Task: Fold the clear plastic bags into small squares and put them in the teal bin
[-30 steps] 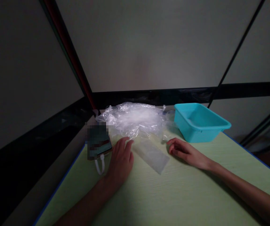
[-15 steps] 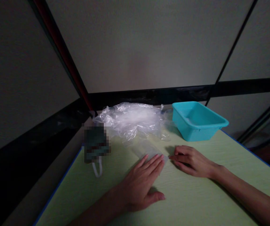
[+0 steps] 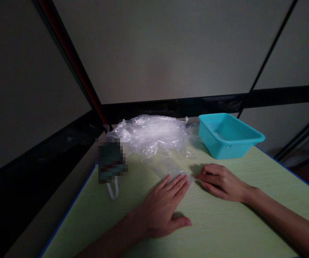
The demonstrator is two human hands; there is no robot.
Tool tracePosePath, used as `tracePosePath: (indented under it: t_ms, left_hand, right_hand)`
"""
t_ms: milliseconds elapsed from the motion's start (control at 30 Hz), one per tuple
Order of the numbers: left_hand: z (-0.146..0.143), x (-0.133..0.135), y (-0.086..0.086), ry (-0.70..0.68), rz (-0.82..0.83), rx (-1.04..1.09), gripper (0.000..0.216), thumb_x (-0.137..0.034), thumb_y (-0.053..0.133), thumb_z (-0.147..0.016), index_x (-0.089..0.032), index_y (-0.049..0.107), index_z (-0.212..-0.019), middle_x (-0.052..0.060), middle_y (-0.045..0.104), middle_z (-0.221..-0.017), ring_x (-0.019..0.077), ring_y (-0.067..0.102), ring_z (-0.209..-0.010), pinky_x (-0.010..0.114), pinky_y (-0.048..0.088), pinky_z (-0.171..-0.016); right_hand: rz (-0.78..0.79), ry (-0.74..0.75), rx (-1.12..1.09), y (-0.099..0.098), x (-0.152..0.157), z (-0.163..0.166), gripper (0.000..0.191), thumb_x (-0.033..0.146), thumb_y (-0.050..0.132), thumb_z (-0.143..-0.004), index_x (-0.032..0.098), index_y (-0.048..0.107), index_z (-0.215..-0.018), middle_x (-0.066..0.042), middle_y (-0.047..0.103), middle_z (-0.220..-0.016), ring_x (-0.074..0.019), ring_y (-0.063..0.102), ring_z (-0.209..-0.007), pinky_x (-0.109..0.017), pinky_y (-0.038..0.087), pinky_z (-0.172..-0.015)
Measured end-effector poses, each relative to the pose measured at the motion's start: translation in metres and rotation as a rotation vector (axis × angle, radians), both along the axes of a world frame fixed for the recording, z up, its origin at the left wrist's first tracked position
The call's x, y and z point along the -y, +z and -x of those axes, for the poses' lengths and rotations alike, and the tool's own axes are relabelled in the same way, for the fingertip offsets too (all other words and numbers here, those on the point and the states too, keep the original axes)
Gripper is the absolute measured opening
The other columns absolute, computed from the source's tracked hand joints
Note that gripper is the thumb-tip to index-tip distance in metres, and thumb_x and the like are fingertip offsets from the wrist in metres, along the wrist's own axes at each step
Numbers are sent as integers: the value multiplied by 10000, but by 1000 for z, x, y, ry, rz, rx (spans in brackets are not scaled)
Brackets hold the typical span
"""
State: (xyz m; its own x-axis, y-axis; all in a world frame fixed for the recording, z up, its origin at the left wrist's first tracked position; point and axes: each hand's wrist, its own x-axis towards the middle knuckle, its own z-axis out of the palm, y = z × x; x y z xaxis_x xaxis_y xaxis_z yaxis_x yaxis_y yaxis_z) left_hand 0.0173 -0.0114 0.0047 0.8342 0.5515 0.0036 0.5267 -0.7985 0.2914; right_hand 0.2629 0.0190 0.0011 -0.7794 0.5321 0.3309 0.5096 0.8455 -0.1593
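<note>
A small clear plastic bag lies flat on the table in front of me. My left hand is laid palm down, its stretched fingers resting on the bag's near end and its thumb out to the side. Just right of the bag's corner, my right hand rests on the table. Its index fingertip is at the corner, the thumb lies apart from it, and the other fingers are loosely curled. I see nothing held in the right hand; whether its fingertip touches the bag I cannot tell.
Behind the bag is a crumpled heap of clear plastic. A turquoise basin stands at the back right. On the left, a blurred dark green item has a white loop. Panelled walls border the light green table.
The view has shifted slightly, so the table items sit a little higher and further right. Both hands keep nearly the same pose by the bag.
</note>
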Motion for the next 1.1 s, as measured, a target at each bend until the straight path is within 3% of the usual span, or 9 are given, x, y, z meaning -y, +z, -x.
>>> tracePosePath:
  t_ms: [167, 700, 933, 1100]
  left_hand:
    - [0, -1, -2, -9, -8, 4, 730, -568, 376, -833, -150, 158, -1390, 90, 114, -1455, 210, 93, -1337, 386, 52, -1087]
    - [4, -6, -2, 23, -19, -31, 713, -512, 461, -822, -197, 165, -1389, 77, 91, -1463, 215, 64, -1339, 401, 64, -1082]
    - [18, -19, -5, 92, -30, -37, 645, -519, 402, -848, -213, 204, -1380, 76, 112, -1461, 223, 93, -1336, 420, 107, -1072]
    - [29, -28, -7, 228, -71, -87, 572, -393, 404, -879, -199, 204, -1378, 68, 144, -1457, 198, 109, -1335, 422, 136, -1066]
  right_hand:
    - [38, 24, 46, 1, 2, 4, 313, 269, 386, -898, 128, 577, -1102, -93, 537, -847, -196, 504, -791, -341, 415, -702]
    - [131, 15, -8, 0, -1, 3, 278, 254, 405, -898, 133, 632, -1003, -87, 528, -844, -180, 503, -789, -314, 415, -698]
    - [131, 15, -12, 0, -2, 5, 281, 252, 401, -901, 128, 632, -1004, -87, 533, -844, -175, 511, -789, -303, 416, -695]
    - [143, 7, -13, -1, -2, 5, 279, 242, 400, -901, 125, 632, -1002, -85, 533, -850, -173, 509, -793, -303, 417, -698]
